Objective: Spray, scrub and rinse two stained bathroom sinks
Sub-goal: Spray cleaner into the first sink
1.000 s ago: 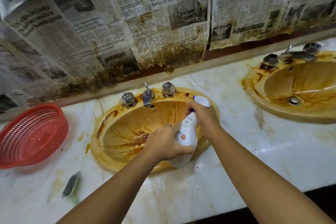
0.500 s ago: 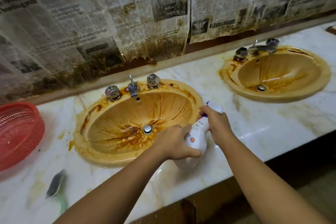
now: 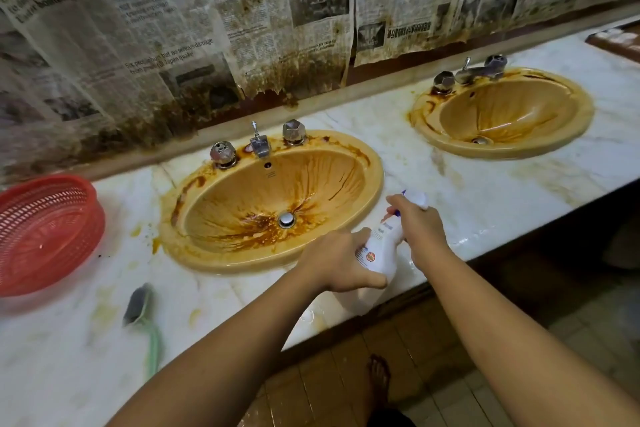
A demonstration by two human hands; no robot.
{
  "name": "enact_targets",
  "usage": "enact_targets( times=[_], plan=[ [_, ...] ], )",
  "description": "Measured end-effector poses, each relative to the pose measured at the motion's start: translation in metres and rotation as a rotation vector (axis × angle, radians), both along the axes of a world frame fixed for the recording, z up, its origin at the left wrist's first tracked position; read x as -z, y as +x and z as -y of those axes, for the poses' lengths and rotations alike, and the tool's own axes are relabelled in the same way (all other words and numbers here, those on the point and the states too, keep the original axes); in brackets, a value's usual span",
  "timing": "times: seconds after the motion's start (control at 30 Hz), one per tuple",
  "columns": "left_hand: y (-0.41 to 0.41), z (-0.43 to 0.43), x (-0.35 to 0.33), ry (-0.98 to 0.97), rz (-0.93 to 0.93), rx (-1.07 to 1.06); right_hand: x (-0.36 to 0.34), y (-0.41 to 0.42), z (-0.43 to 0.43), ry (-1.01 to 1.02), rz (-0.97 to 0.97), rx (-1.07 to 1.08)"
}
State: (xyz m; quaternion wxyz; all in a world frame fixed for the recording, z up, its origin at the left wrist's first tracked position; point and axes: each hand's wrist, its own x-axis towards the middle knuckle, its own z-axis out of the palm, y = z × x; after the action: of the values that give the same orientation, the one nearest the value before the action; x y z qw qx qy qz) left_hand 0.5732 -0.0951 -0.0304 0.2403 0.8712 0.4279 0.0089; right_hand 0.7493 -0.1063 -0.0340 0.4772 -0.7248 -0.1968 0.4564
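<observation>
A white spray bottle (image 3: 382, 246) stands tilted over the counter at the near sink's right rim. My left hand (image 3: 341, 262) grips its body low down. My right hand (image 3: 419, 227) is curled round its neck and trigger head. The near sink (image 3: 207, 253) is yellow with brown stains streaking down to its metal drain (image 3: 286, 219). A second yellow sink (image 3: 568, 135), also stained, lies further right. A green-handled scrub brush (image 3: 140, 308) rests on the counter at the lower left.
A red plastic basket (image 3: 45, 232) sits on the marble counter (image 3: 485, 204) at the left. Stained newspaper (image 3: 207, 28) covers the wall behind. Chrome taps (image 3: 259, 144) stand behind the near sink. The counter's front edge drops to a tiled floor with my bare foot (image 3: 379, 374).
The bottle and both hands have shifted from over the near sink's basin to its right rim. The view has pulled back and now shows the floor.
</observation>
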Motion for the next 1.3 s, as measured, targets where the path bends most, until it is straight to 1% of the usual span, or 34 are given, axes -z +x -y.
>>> enact_targets(
  times=[0.07,0.17,0.3,0.4,0.5,0.57,0.67,0.77,0.93,1.0,1.07,1.17,1.23,1.3],
  plan=[
    [-0.003,0.008,0.0,0.021,-0.033,-0.007,0.001,0.0,0.006,0.0,-0.01,-0.044],
    [-0.012,0.021,-0.002,0.049,-0.079,-0.032,0.003,-0.005,0.012,-0.023,0.024,-0.09],
    [-0.026,0.043,0.001,0.016,-0.091,-0.139,0.007,-0.023,0.014,-0.042,0.028,-0.111],
    [-0.033,0.058,0.002,-0.003,-0.127,-0.204,0.011,-0.03,0.015,-0.047,0.001,-0.222],
    [-0.04,0.068,0.0,0.018,-0.166,-0.282,0.016,-0.032,0.012,-0.07,-0.069,-0.381],
    [-0.044,0.078,-0.001,0.016,-0.174,-0.344,0.02,-0.038,0.008,-0.093,-0.08,-0.471],
    [-0.047,0.096,-0.003,-0.012,-0.158,-0.437,0.021,-0.056,0.003,-0.086,-0.049,-0.536],
    [-0.053,0.11,-0.007,-0.034,-0.161,-0.55,0.02,-0.077,0.001,-0.1,-0.06,-0.622],
    [-0.075,0.13,-0.01,-0.022,-0.208,-0.694,0.024,-0.102,0.001,-0.108,-0.151,-0.805],
    [-0.082,0.136,-0.012,-0.02,-0.222,-0.735,0.023,-0.111,0.002,-0.104,-0.151,-0.842],
    [-0.085,0.141,-0.013,-0.023,-0.21,-0.765,0.019,-0.121,0.004,-0.102,-0.107,-0.836],
    [-0.086,0.149,-0.012,-0.04,-0.162,-0.82,0.014,-0.136,0.005,-0.093,-0.103,-0.849],
    [-0.093,0.154,-0.008,-0.066,-0.089,-0.877,0.013,-0.146,0.005,-0.065,-0.106,-0.933],
    [-0.104,0.159,-0.002,-0.105,0.023,-0.941,0.012,-0.156,0.006,-0.028,-0.121,-1.04]
  ],
)
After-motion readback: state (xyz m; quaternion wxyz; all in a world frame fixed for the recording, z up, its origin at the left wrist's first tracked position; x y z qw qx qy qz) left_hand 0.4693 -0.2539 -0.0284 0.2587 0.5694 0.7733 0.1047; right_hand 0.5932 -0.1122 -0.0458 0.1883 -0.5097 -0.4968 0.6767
